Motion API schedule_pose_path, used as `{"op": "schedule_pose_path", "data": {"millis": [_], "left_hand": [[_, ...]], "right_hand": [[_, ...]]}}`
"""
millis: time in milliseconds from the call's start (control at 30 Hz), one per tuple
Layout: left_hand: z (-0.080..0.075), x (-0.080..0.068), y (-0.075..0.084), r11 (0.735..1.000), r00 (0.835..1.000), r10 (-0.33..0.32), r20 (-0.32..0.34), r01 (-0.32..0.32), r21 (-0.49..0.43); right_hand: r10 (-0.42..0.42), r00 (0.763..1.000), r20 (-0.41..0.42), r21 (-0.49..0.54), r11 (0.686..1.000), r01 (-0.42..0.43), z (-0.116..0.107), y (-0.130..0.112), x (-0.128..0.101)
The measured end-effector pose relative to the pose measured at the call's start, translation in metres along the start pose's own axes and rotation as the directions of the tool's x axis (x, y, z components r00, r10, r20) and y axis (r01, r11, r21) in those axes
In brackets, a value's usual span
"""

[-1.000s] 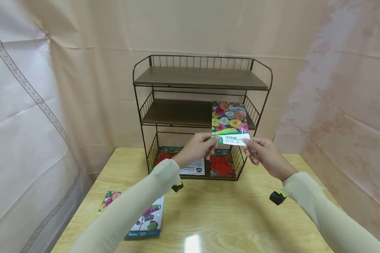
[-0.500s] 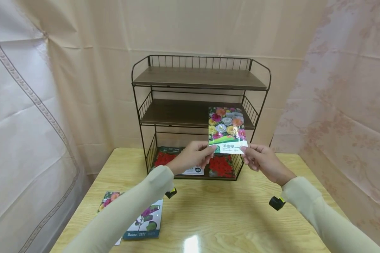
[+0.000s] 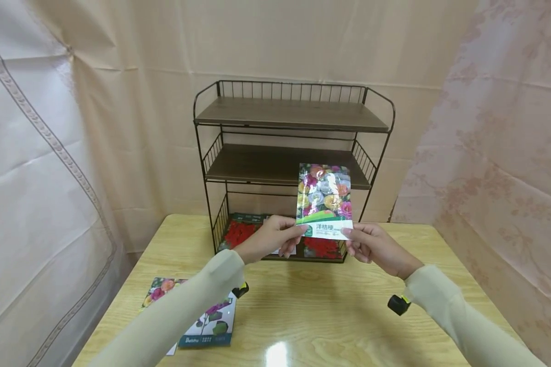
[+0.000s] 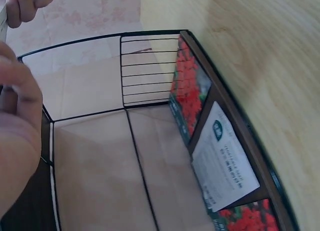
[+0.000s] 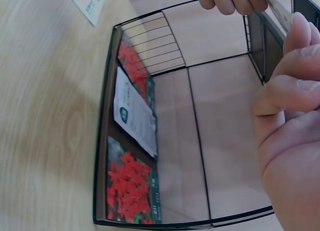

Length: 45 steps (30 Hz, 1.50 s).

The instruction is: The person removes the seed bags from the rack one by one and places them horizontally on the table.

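A seed packet (image 3: pixel 323 199), printed with many-coloured flowers above a white label strip, is held up in front of the rack. My left hand (image 3: pixel 275 236) pinches its lower left corner, thumb on the front. At the lower right corner my right hand (image 3: pixel 378 248) does the same. In the head view the packet overlaps the middle shelf (image 3: pixel 257 162) and part of the bottom one. Both wrist views show curled fingers, with just a thin edge of the packet (image 5: pixel 280 11) in the right wrist view.
A dark three-tier wire rack (image 3: pixel 291 113) stands at the back of the wooden table (image 3: pixel 303 311). Its bottom shelf bears red-flower packets (image 5: pixel 129 186) on both sides of a white packet (image 5: pixel 134 113). More packets (image 3: pixel 208 326) lie at the front left, partly under the left sleeve.
Both hands have lowered the flower packet and drawn it slightly left, from in front of the middle shelf down toward the bottom shelf's height. Both grips stay the same.
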<state>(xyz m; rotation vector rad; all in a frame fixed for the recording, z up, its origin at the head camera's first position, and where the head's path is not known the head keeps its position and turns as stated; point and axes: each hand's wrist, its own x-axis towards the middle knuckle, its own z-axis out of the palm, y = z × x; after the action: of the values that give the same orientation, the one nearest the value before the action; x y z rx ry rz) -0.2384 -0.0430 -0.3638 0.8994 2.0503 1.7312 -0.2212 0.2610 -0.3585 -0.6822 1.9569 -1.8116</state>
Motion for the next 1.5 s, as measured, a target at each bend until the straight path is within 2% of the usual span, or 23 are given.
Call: {"op": "schedule_pose_path", "data": {"millis": [200, 400, 633, 1000, 1133, 1500], "left_hand": [[-0.002, -0.012, -0.011, 0.995, 0.994, -0.089, 0.060, 0.092, -0.039], [-0.002, -0.025, -0.018, 0.993, 0.990, -0.110, 0.089, 0.112, -0.027], [-0.004, -0.040, -0.029, 0.990, 0.986, -0.126, 0.110, 0.132, -0.050], [-0.003, -0.054, -0.040, 0.990, 0.985, -0.123, 0.117, 0.131, -0.060], [0.000, -0.058, -0.045, 0.990, 0.984, -0.128, 0.123, 0.134, -0.046], [0.006, -0.068, -0.052, 0.982, 0.978, -0.188, 0.089, 0.189, -0.012]], "right_hand": [[0.038, 0.999, 0.038, -0.037, 0.999, -0.037, 0.009, 0.014, -0.001], [0.030, 0.999, 0.042, -0.050, 0.998, -0.028, 0.017, 0.028, -0.001], [0.056, 0.994, 0.092, -0.079, 0.996, -0.049, 0.025, 0.038, -0.001], [0.055, 0.989, 0.137, -0.085, 0.995, -0.043, 0.034, 0.048, 0.000], [0.078, 0.988, 0.136, -0.072, 0.995, -0.069, 0.038, 0.054, -0.003], [0.104, 0.985, 0.137, -0.078, 0.992, -0.094, 0.045, 0.064, -0.005]]}}
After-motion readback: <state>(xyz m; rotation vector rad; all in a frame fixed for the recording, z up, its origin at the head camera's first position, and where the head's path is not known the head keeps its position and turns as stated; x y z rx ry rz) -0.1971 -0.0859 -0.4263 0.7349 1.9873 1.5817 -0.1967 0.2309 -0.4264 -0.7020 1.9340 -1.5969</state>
